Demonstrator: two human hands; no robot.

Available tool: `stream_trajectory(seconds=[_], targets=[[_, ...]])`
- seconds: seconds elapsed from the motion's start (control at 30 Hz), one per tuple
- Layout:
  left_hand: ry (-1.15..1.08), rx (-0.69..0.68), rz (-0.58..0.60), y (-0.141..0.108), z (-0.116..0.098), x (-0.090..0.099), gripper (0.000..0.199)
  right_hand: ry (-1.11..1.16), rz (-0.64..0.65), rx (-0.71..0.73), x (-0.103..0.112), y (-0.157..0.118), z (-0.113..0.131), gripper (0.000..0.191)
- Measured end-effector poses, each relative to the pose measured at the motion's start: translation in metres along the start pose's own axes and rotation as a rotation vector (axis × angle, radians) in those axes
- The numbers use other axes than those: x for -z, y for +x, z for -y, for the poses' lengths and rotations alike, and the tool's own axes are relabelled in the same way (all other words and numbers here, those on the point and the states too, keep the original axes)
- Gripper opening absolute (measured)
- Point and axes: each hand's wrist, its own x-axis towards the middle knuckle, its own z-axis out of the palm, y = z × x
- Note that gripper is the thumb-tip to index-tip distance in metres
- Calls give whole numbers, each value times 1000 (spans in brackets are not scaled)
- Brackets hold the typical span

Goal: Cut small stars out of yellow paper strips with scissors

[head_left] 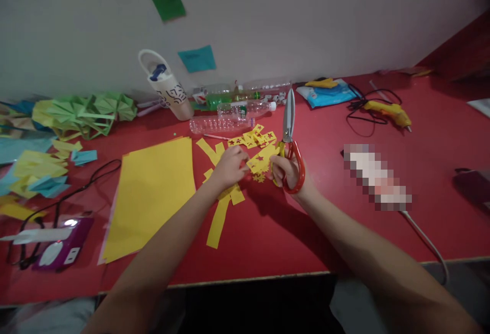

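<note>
Bare forearms (337, 224) reach over the red table (268, 247) and yellow sheets (156, 188). Scissors (288, 128), likely stiff and weighty, point up from the right hand (285, 167), closed around their handles. Between the hands is a yellow strip (268, 157), probably light and easily creased, best held by its edges; whether the left hand (230, 166), fingers bent, pinches it is unclear. Small stars (259, 177) lie beside it.
</note>
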Motion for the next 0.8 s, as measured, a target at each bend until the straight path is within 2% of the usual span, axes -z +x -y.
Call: stream_trajectory(seconds=[0.07, 0.13, 0.17, 0.3, 0.43, 0.5, 0.67, 0.73, 0.8], targets=[[-280, 78, -87, -5, -2, 8, 26, -9, 14, -1, 0, 0, -1, 45], [-608, 188, 7, -13, -9, 12, 38, -36, 43, -20, -1, 0, -1, 45], [-708, 220, 39, -17, -14, 12, 36, -58, 58, -38, -3, -1, -1, 43], [-862, 213, 62, -30, -28, 2, 25, -152, 82, -105, -9, -4, 1, 35], [-975, 265, 65, -34, -27, -3, 25, -211, 95, -110, -12, -7, 6, 44], [-1000, 292, 1, -33, -23, 2, 23, -231, 106, -98, -9, -8, 10, 46], [-1032, 248, -274, -22, -12, 29, 20, -488, 261, -80, 1, -7, 24, 46], [-1051, 234, -363, -18, -9, 41, 19, -594, 360, -76, 4, -7, 27, 46], [-1059, 225, -423, -17, -6, 50, 17, -689, 393, -68, 6, -8, 28, 47]])
